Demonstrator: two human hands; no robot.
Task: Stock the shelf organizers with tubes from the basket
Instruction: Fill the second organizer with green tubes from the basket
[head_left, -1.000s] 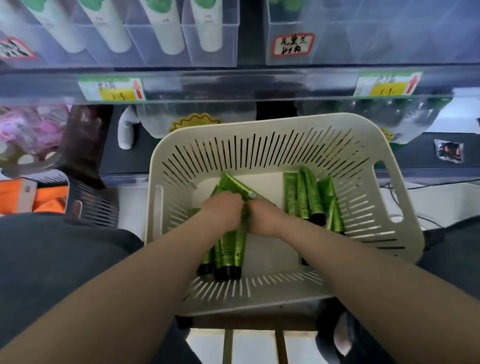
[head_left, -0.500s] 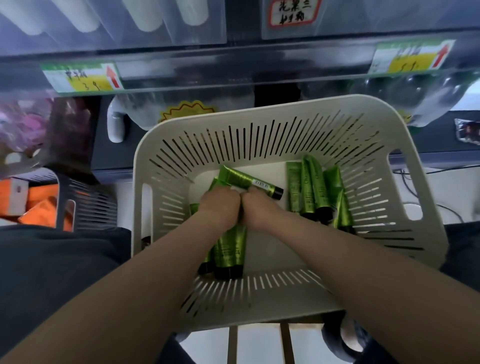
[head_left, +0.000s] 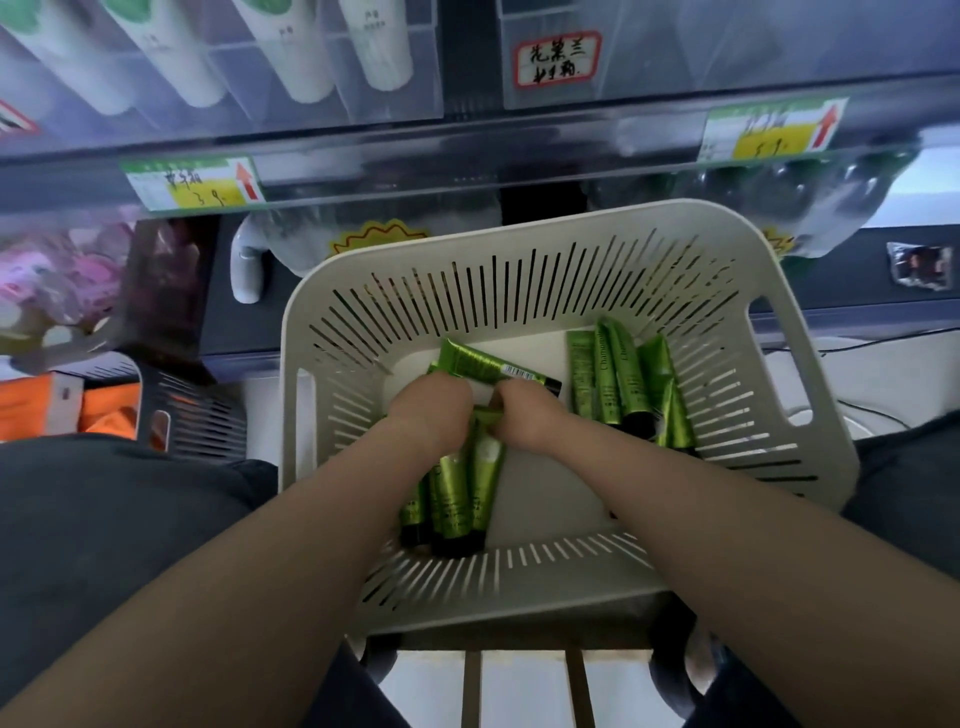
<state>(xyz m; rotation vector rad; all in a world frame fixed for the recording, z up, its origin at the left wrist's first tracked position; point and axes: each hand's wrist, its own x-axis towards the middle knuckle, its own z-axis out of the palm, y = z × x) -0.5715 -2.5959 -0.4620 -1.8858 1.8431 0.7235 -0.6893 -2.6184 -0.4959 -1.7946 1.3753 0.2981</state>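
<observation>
A cream slotted basket (head_left: 800, 400) stands in front of me and holds green tubes with black caps. Both my hands are down inside it, close together. My left hand (head_left: 428, 410) grips a bunch of green tubes (head_left: 460, 493) that point back toward me. My right hand (head_left: 527, 415) is curled round the top of the same bunch. One tube (head_left: 488, 364) lies crosswise just beyond my knuckles. Several more tubes (head_left: 618, 379) lean against the basket's right side. Clear shelf organizers (head_left: 322, 57) above hold white tubes.
A shelf rail with price tags (head_left: 192, 184) runs across above the basket. A dark basket with orange packs (head_left: 119, 410) sits at the left. A clear organizer with a handwritten label (head_left: 556, 57) is at the upper right. My dark-clad knees flank the basket.
My hands stayed together on the bunch of tubes. The crosswise tube behind my knuckles has come into fuller view, and the camera view has tilted and shifted a little.
</observation>
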